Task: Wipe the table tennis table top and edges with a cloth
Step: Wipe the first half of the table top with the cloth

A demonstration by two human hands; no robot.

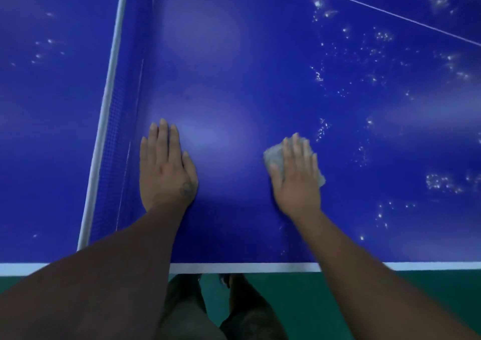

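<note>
Straight-fingered, the right grip (296, 175) pressed flat on a crumpled grey cloth (273, 157), curled around nothing, near the blue worktop's (234, 66) white near edge. The left grip (166, 167) lay palm-down with straight fingers on the worktop just beside the net (114, 131), a small unreadable dark mark by its thumb. White specks (377, 53) dotted the worktop's right side.

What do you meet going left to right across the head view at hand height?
Net → left hand flat on the tabletop → right hand pressing the grey cloth → white specks.
</note>
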